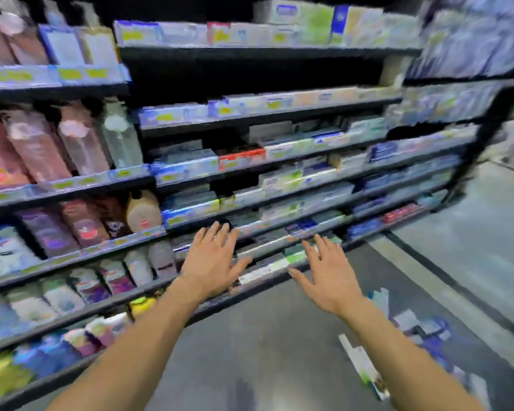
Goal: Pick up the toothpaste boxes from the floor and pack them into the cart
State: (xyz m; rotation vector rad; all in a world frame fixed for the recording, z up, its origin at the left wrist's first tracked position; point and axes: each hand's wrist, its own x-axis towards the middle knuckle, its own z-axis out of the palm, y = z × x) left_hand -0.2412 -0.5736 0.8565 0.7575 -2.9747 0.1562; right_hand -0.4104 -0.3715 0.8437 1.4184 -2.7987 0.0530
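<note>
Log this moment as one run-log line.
left hand: open, empty | right hand: open, empty | boxes: on floor, lower right | cart: not in view | image: blurred

Both hands (212,261) (328,275) outstretched, fingers spread.

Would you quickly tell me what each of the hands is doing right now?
Left hand: open, fingers spread, holding nothing.
Right hand: open, fingers spread, holding nothing.

Stocked shelves (250,161) (blurred), grey floor (264,351)
</note>
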